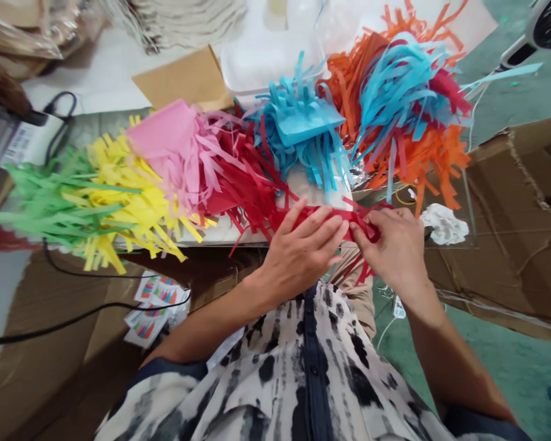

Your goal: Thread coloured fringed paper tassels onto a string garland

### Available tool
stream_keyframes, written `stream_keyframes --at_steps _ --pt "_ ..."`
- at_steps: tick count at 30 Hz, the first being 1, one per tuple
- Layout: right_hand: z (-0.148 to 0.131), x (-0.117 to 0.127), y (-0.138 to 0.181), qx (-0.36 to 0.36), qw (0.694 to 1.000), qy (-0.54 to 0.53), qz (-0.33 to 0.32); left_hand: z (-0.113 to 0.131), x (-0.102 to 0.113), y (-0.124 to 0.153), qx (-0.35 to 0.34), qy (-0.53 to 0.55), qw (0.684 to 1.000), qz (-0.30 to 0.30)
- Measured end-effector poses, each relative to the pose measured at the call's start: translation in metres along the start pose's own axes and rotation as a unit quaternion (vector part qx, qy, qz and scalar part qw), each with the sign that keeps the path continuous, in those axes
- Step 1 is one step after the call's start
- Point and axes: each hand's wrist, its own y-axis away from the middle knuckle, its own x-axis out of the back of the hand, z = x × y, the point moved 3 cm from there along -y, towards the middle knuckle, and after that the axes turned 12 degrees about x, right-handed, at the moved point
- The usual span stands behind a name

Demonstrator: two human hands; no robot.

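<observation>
A piece of red fringed tissue paper (pixel 319 211) lies along the table's near edge, some of its strips hanging over. My left hand (pixel 303 245) rests on it with the fingers stretched out and fairly flat. At the paper's right end, my right hand (pixel 392 242) pinches it between thumb and fingers. Just beyond is more red fringed tissue (pixel 252 177), loosely heaped. Behind my hands sits a blue fringed tissue bunch (pixel 307 122). To the left are pink (pixel 165 131), yellow (pixel 128 190) and green fringed tissue (pixel 59 202), partly overlapping.
Orange fringed tissue (pixel 441 156) and another blue bunch (pixel 399 86) lie at the right. Farther back are a brown paper piece (pixel 183 79) and a white tray (pixel 266 64). A crumpled white wad (pixel 445 225) and a cardboard box (pixel 514 226) are rightward; a black cable (pixel 73 318) hangs left.
</observation>
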Motion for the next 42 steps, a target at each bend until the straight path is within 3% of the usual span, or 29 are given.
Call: stream_keyframes --at_steps 4,7,9,12,15,18,22,25,27,29,32,34,38,42 --pt "0.008 0.010 0.006 -0.034 0.998 -0.022 0.041 0.002 -0.020 0.009 0.013 -0.006 0.999 -0.045" --pt "0.011 0.029 0.020 -0.055 0.990 0.016 0.126 0.002 -0.022 0.012 0.012 -0.014 0.999 -0.042" --pt "0.002 0.035 0.031 0.005 0.988 0.047 0.148 0.004 -0.020 0.013 0.013 -0.016 0.999 -0.038" --pt "-0.021 0.024 0.046 0.154 0.983 0.056 0.086 0.007 -0.019 0.012 0.020 -0.011 0.999 -0.037" --pt "-0.029 0.007 0.054 0.187 0.978 0.070 0.061 0.002 -0.016 0.013 0.016 0.006 1.000 -0.024" --pt "-0.022 0.000 0.056 0.172 0.981 0.062 0.064 -0.023 -0.005 0.017 0.033 0.009 0.999 -0.001" --pt "-0.013 0.002 0.053 0.169 0.983 0.042 0.058 -0.073 0.019 0.026 0.078 -0.027 0.996 0.020" --pt "-0.011 0.003 0.049 0.168 0.983 0.042 0.067 -0.094 0.040 0.029 0.154 -0.060 0.984 0.070" --pt "-0.012 0.003 0.046 0.176 0.981 0.042 0.067 -0.090 0.049 0.026 0.192 -0.058 0.973 0.112" --pt "-0.012 0.001 0.045 0.183 0.981 0.038 0.049 -0.068 0.044 0.019 0.159 -0.028 0.980 0.113" --pt "-0.008 -0.001 0.044 0.187 0.981 0.039 0.036 -0.025 0.013 0.011 0.002 0.037 0.999 0.002" --pt "-0.005 -0.001 0.044 0.185 0.981 0.039 0.039 -0.008 -0.011 0.011 -0.019 0.041 0.999 -0.030" --pt "0.003 0.002 0.043 0.174 0.984 0.004 0.027 -0.005 -0.035 0.023 0.005 0.037 0.999 -0.023" --pt "0.007 0.006 0.039 0.207 0.977 -0.024 0.048 -0.016 -0.028 0.025 0.037 0.045 0.998 0.011"
